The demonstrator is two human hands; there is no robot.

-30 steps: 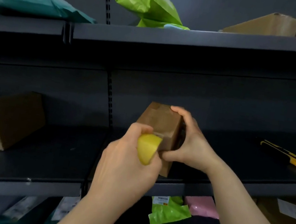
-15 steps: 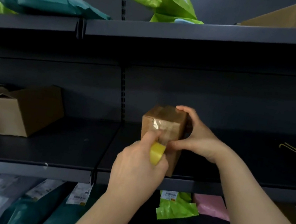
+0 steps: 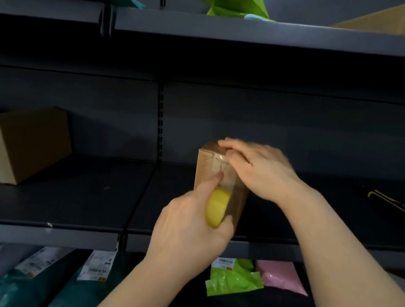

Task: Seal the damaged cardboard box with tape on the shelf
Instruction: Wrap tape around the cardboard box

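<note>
Head view: cardboard box (image 3: 206, 172) upright near front edge of middle shelf (image 3: 82, 200); open shelf either side, larger box (image 3: 16, 147) far left, knife (image 3: 399, 209) far right; left hand (image 3: 189, 231) grips tape roll (image 3: 216, 210), index finger pressing box face; right hand (image 3: 259, 170), earlier clasping box side, now flat on top, fingers straight.

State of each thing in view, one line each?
box: upright on shelf, front taped
tape roll: against box front, in left hand
left hand: grips tape roll
right hand: flat on box top
knife: lying on shelf, untouched
</note>
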